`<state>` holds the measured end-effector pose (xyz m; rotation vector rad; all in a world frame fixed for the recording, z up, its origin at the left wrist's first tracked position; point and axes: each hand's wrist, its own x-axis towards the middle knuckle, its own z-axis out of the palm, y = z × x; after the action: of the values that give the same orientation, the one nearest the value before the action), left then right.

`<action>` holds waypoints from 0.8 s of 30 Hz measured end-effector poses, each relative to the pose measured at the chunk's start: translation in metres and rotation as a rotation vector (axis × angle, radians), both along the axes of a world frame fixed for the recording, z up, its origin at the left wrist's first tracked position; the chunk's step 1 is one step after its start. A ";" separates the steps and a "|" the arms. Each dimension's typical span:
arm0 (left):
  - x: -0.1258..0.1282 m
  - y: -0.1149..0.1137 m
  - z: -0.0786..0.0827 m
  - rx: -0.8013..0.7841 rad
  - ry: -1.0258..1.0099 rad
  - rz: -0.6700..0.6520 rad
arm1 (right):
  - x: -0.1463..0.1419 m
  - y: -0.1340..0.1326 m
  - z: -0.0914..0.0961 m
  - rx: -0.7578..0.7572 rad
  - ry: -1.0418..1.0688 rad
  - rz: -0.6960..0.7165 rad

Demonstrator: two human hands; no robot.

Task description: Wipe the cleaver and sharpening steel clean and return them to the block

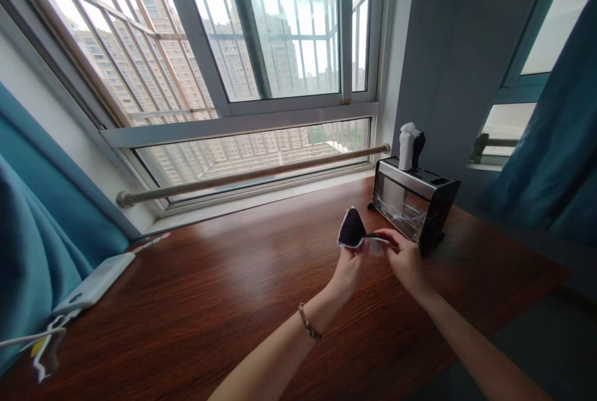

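Over the wooden table, both of my hands hold a small black piece with white, thin, sheet-like edging (pixel 352 229). My left hand (pixel 347 269) is closed on its lower left part, under the pointed black end. On the other side, my right hand (pixel 405 259) pinches the white-edged strip that runs across to it. What exactly the piece is I cannot make out. Just beyond my right hand stands a black and silver holder with clear sides (pixel 403 199). A white-wrapped upright object (pixel 407 146) and a black handle (pixel 418 149) stick out of its top.
A white power strip (pixel 96 283) with cables lies at the table's left, beside a blue curtain (pixel 41 227). A metal rail (pixel 261 176) runs along the window behind the brown table (pixel 224 301). Another blue curtain (pixel 541 158) hangs at the right.
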<state>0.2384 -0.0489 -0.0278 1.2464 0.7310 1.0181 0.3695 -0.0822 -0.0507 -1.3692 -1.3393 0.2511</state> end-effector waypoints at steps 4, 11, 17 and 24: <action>-0.006 0.030 0.001 0.173 0.229 0.058 | 0.013 0.018 -0.005 -0.084 -0.122 -0.130; -0.024 0.074 -0.037 -0.029 0.407 -0.022 | 0.045 0.005 -0.036 -0.234 -0.445 -0.286; -0.071 0.056 -0.047 0.073 0.420 -0.034 | 0.023 0.049 -0.052 -0.317 -0.745 0.131; -0.161 -0.005 -0.030 0.354 0.542 -0.099 | 0.035 0.113 -0.081 -0.497 -0.890 0.112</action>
<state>0.0770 -0.0537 -0.0579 1.8872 0.9125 0.7480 0.4042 0.0309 -0.1321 -1.9362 -2.1914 0.0328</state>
